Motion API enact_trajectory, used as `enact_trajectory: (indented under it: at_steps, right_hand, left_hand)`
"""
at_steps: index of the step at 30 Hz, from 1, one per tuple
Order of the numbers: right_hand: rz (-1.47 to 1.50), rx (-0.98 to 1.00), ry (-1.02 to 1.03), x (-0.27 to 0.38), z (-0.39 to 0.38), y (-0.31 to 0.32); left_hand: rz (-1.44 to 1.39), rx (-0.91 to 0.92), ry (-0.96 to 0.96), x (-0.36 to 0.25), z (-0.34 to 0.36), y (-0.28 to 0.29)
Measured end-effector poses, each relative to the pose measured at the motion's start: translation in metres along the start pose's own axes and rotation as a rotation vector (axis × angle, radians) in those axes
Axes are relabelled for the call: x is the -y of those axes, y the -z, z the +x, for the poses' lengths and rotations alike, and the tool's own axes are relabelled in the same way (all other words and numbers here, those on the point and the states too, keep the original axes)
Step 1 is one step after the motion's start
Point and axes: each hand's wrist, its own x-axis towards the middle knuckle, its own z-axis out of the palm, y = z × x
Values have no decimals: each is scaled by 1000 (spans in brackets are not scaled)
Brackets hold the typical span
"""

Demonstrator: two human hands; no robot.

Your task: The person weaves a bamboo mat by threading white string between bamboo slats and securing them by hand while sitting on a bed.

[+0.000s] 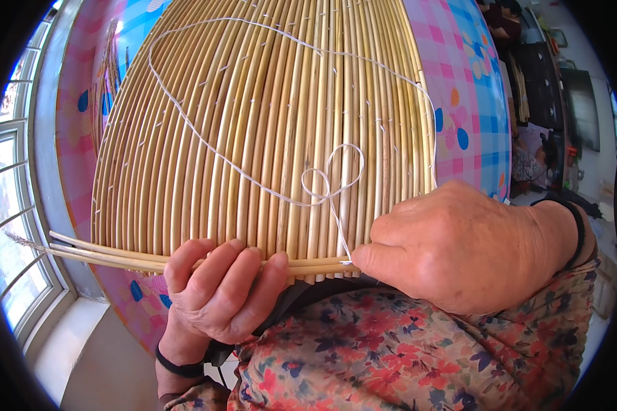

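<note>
A large mat of pale yellow reed stalks [253, 116], stitched across with white thread, lies before me. Along its near edge, crosswise to the other stalks, runs a small bundle of reeds [110, 256] that sticks out past the mat on the left. My left hand [219, 284] is closed round this bundle, fingers curled over the top. At the bundle's right part my right hand [452, 246] is closed, thumb and finger pinched where the thread meets the reeds; what lies inside the pinch is hidden. A white thread [219, 156] loops loosely over the mat, with a small tangle of curls near the right hand.
Under the mat is a pink and blue checked tablecloth [459, 109]. A barred window [14, 178] with a sill stands at the left. Loose dry stalks [107, 72] lie at the far left. On the right are dark furniture [538, 82] and another person [504, 19].
</note>
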Motion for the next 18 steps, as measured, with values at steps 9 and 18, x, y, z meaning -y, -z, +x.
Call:
enact_trajectory:
  at_steps: [9,18]
  right_hand:
    - [-250,-2,98,9,1,11]
    - [-563,-52,-8,37,-20,12]
  left_hand:
    - [138,-88,-77,-8,5,-10]
    - [138,-208,-134,-7,3,-17]
